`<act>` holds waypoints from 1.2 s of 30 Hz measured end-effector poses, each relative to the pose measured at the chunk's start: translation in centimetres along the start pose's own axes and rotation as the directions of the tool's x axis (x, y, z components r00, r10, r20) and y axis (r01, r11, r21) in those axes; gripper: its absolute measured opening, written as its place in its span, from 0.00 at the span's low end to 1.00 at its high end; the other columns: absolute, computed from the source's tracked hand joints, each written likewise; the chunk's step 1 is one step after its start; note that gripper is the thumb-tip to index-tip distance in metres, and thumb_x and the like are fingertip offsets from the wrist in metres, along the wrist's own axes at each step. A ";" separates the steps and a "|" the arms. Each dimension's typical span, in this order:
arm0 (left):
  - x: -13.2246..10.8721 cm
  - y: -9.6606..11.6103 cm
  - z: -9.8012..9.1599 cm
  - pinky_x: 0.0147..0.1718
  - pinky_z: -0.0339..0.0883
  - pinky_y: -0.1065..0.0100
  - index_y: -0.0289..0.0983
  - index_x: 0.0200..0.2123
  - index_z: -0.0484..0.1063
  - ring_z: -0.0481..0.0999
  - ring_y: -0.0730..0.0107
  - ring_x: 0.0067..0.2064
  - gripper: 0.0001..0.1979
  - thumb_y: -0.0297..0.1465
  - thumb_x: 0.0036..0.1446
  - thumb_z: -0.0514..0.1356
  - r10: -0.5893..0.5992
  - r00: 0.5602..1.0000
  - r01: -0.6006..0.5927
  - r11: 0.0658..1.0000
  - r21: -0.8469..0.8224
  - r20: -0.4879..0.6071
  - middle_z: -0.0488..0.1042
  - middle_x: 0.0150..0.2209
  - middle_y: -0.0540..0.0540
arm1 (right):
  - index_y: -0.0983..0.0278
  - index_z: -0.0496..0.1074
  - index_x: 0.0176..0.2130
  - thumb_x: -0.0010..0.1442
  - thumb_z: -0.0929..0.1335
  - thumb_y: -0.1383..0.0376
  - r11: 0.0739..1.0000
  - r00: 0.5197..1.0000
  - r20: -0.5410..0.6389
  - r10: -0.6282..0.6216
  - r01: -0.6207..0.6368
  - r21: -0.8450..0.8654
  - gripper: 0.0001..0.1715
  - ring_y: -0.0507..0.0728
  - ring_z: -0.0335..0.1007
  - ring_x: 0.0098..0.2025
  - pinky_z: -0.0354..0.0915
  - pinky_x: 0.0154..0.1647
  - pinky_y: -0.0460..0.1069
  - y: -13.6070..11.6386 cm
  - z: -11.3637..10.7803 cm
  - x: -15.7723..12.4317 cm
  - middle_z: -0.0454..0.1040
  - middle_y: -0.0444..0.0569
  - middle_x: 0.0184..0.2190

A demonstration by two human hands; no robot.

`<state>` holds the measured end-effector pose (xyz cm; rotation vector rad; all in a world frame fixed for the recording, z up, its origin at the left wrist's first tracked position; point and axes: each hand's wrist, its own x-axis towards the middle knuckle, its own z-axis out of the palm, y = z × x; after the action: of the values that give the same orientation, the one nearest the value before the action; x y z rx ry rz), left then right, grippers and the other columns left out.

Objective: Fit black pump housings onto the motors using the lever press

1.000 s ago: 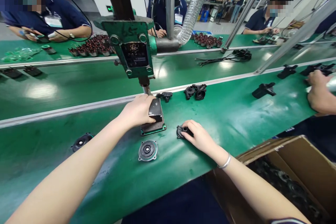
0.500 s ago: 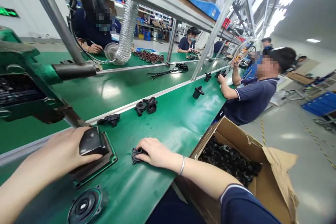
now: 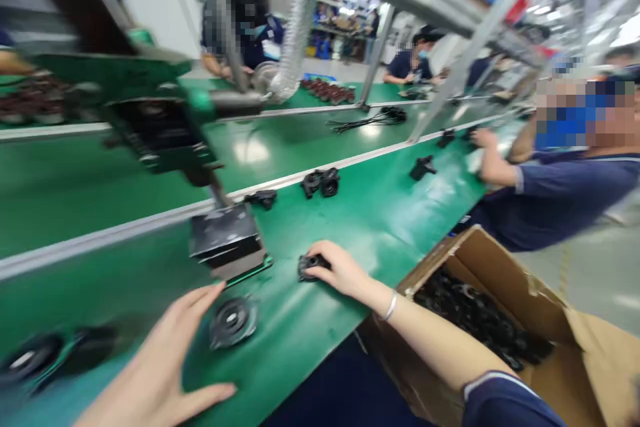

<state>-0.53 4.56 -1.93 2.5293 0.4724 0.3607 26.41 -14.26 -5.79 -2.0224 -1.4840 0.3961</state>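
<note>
My left hand (image 3: 165, 353) is open, thumb and fingers spread, just left of a round black disc-like part (image 3: 233, 321) with a ringed face. It appears not to touch that part. My right hand (image 3: 345, 272) is closed on a small black plastic housing (image 3: 306, 268) resting on the green bench; the fingers cover part of it. Beyond my left hand stands a dark block-shaped fixture (image 3: 227, 233) on a green-edged base. Another round black part (image 3: 33, 357), blurred, lies at the far left.
Several black housings (image 3: 320, 182) lie along the rail. A green press-like machine (image 3: 155, 113) overhangs the left side. At the right, a cardboard box (image 3: 505, 267) holds many black parts. A co-worker's arm (image 3: 505, 170) reaches over the bench, farther right.
My left hand has come off the block-shaped fixture and moved nearer me, beside the round part. My right hand still grips the housing. The whole view has swung left.
</note>
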 end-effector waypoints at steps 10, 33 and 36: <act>-1.2 1.6 6.5 0.57 0.68 0.54 0.43 0.60 0.54 0.69 0.57 0.59 0.37 0.35 0.49 0.67 -0.251 0.968 0.213 0.847 -0.488 -0.014 0.66 0.57 0.41 | 0.68 0.71 0.40 0.57 0.66 0.51 0.989 1.000 0.004 0.000 -0.001 0.147 0.23 0.45 0.67 0.51 0.67 0.56 0.43 0.2 1.8 2.1 0.69 0.50 0.48; -1.6 1.4 7.8 0.56 0.67 0.54 0.43 0.59 0.57 0.71 0.55 0.57 0.37 0.35 0.47 0.69 -0.207 0.971 0.112 0.833 -0.541 -0.116 0.69 0.57 0.42 | 0.65 0.68 0.43 0.56 0.68 0.64 0.876 0.885 0.069 -0.461 0.466 -0.123 0.13 0.42 0.68 0.52 0.71 0.51 0.38 -10.7 2.0 2.4 0.71 0.45 0.46; -1.6 1.4 7.9 0.57 0.67 0.53 0.43 0.59 0.56 0.71 0.55 0.57 0.37 0.35 0.48 0.69 -0.195 0.972 0.095 0.836 -0.540 -0.131 0.69 0.57 0.41 | 0.65 0.68 0.43 0.56 0.68 0.65 0.881 0.888 0.072 -0.454 0.460 -0.110 0.13 0.42 0.68 0.52 0.71 0.50 0.36 -10.8 2.1 2.3 0.70 0.45 0.46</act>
<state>1.06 -0.77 -7.88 1.9152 0.5437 0.5793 17.82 -9.37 -0.51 -1.6792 -1.9904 0.1532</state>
